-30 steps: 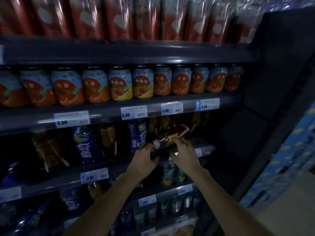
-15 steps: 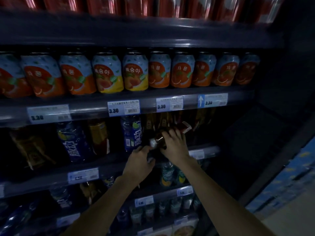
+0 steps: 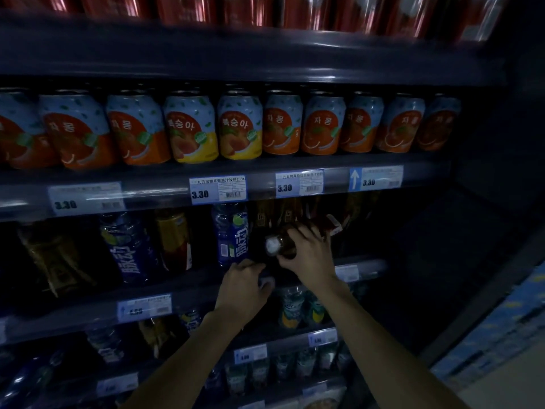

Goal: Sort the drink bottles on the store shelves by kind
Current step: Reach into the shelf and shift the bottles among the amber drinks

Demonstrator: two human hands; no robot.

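On the dim store shelves, a row of orange-and-blue cans (image 3: 79, 128) runs along the upper shelf, with two yellow peach cans (image 3: 191, 128) in the middle of the row. Price tags (image 3: 217, 188) marked 3.30 sit on the shelf edge (image 3: 153, 191) below them. One shelf down, at the left, a blue bottle (image 3: 129, 246) stands beside an amber bottle (image 3: 174, 240); further right a second blue bottle (image 3: 233, 234) stands upright near the front. Just below and right of it, the left hand (image 3: 241, 293) is curled over the front lip of that shelf, its fingers closed on something pale that I can't make out in the gloom. Just right again, the right hand (image 3: 306, 255) grips a dark brown bottle (image 3: 283, 242) lying tilted, white cap pointing toward the near left, its base back among other dark bottles (image 3: 265, 216) standing deeper on the shelf. Lower shelves hold more small bottles (image 3: 292, 308).
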